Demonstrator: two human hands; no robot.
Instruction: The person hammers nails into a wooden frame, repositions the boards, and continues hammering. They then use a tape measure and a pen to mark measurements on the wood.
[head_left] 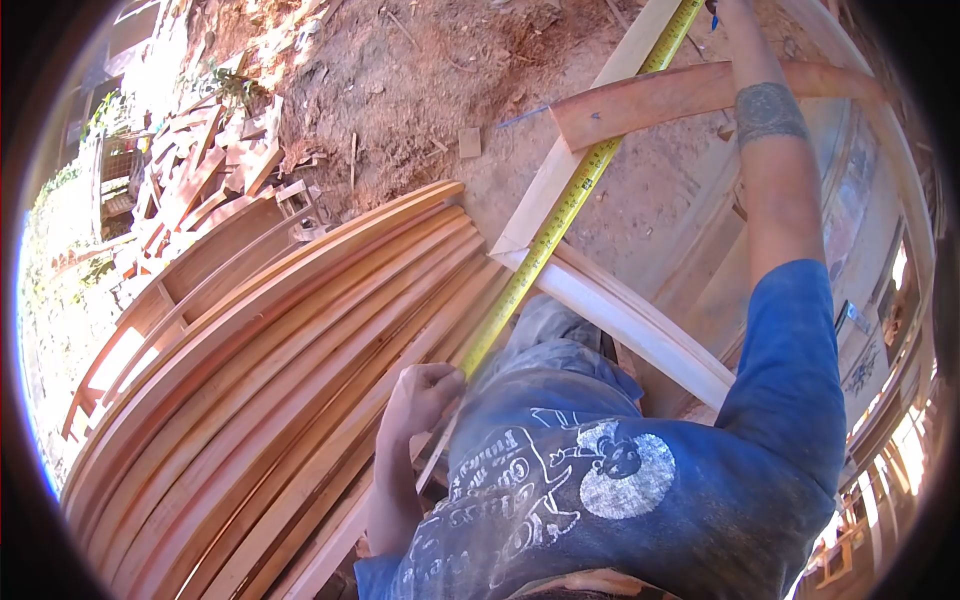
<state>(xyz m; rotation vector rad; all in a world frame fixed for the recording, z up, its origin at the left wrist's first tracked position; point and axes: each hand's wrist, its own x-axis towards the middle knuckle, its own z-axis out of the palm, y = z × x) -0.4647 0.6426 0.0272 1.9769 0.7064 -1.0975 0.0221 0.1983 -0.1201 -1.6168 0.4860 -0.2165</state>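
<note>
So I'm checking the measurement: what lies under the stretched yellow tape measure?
Under the yellow tape measure lies a pale straight wooden board, crossed by a curved reddish wooden piece. Nearer the left hand, the tape passes over grey trousers; the board's underside is hidden.

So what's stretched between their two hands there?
In the head view, a yellow tape measure runs from the left hand, across the pale wooden frame, up to the right hand at the top edge.

Harsh daylight, blown out at left and lower right edges. Heavy fisheye bend, black vignette round the frame. Centre sharp; rim soft. Hard shadows across the curved wooden strips (260, 400).
</note>
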